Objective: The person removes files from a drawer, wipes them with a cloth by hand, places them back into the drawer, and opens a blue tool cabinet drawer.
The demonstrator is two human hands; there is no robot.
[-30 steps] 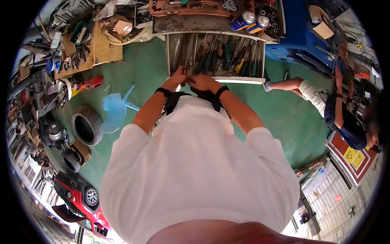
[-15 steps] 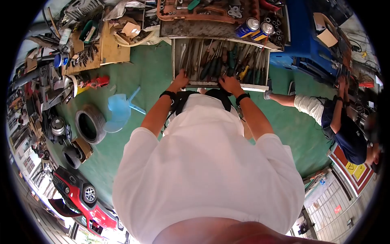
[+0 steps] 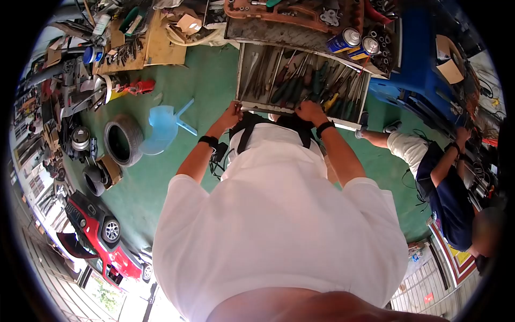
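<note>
An open metal tool drawer (image 3: 300,111) in front of me holds several screwdrivers and long slim metal tools. My left hand (image 3: 233,115) is at its left front corner, fingers closed; a long thin metal tool (image 3: 250,75) reaches down toward them, but what they grip is unclear. Over the drawer's front edge, my right hand (image 3: 311,111) is curled closed. Dark-green screwdriver handles (image 3: 294,90) and a yellow handle (image 3: 331,101) lie just beyond it.
Two spray cans (image 3: 344,40) and an orange socket case (image 3: 289,16) sit on the cabinet top. A blue plastic chair (image 3: 162,126) and a tire (image 3: 123,140) are on the floor at left. Another person (image 3: 448,177) works at the right.
The view has shifted, so the drawer appears lower and further right. My left hand has drawn back to the drawer's outer corner with its fingers pinched together. The right hand stays at the front edge.
</note>
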